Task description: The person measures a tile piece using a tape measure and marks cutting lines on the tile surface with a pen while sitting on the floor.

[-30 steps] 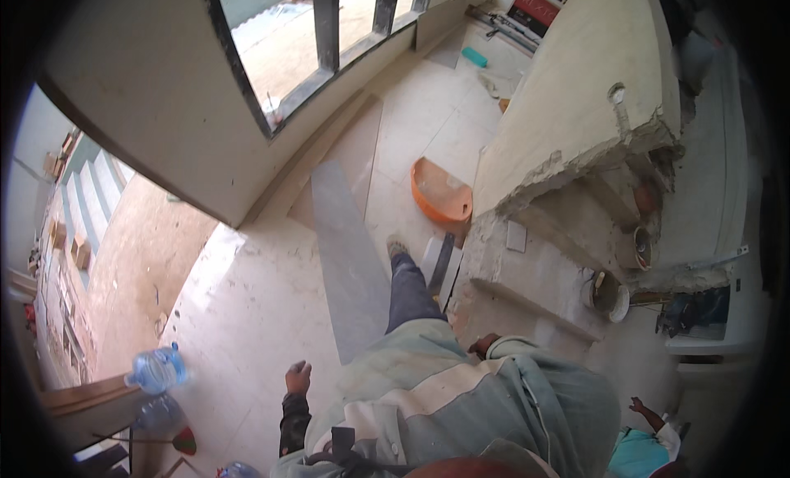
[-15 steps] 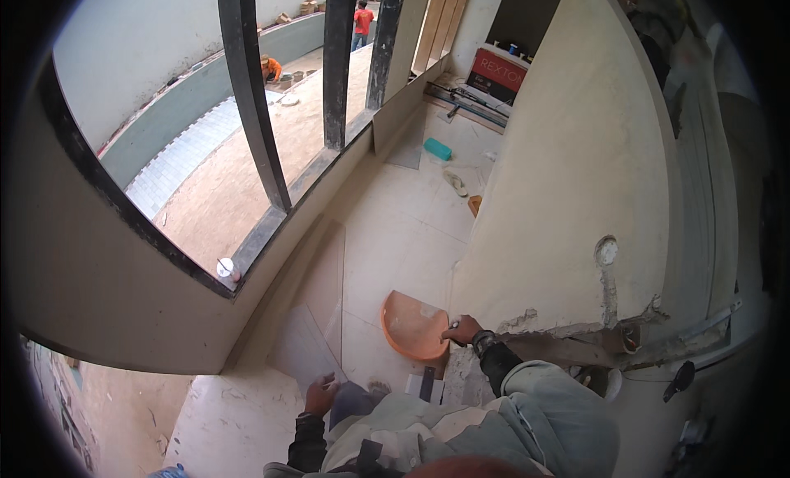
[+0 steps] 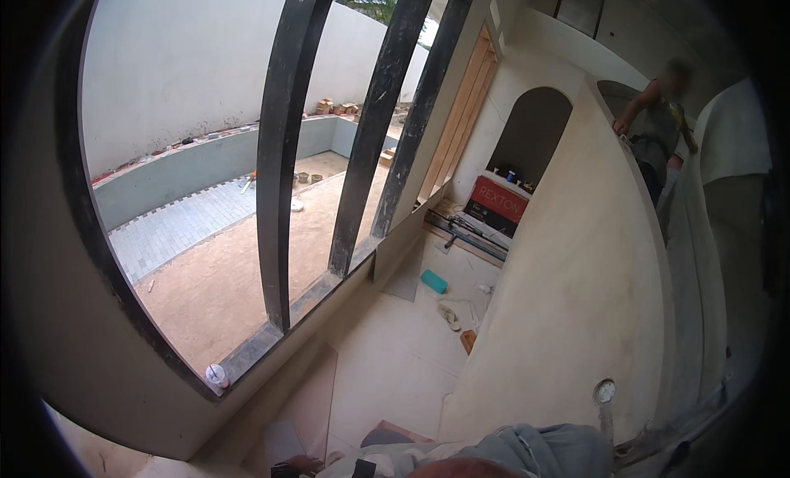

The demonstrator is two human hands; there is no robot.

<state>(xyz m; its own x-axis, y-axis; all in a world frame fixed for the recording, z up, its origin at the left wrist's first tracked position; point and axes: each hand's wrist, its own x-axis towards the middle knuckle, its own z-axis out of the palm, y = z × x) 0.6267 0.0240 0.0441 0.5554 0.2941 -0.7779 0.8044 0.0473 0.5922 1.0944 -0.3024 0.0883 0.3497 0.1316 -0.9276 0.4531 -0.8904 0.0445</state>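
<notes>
At the bottom edge my left hand (image 3: 300, 466) shows in part, beside the grey board (image 3: 284, 437) on the floor; whether it holds or touches anything I cannot make out. A beige board (image 3: 317, 387) lies behind it along the wall. The orange curved basin (image 3: 411, 430) is mostly hidden by my pale green-grey sleeve (image 3: 543, 445), and my right hand is out of sight.
A window with dark posts (image 3: 370, 149) is on the left, a cup (image 3: 216, 376) on its sill. The floor (image 3: 378, 354) holds a teal object (image 3: 434, 281), sandal (image 3: 448, 316), tools and red box (image 3: 498, 200). A curved wall (image 3: 559, 289) rises right, with a person (image 3: 654, 140) behind it.
My view has tilted up from the floor and my body to the window and room beyond. Both hands have dropped low, the right one out of sight. A person behind the wall now shows more fully.
</notes>
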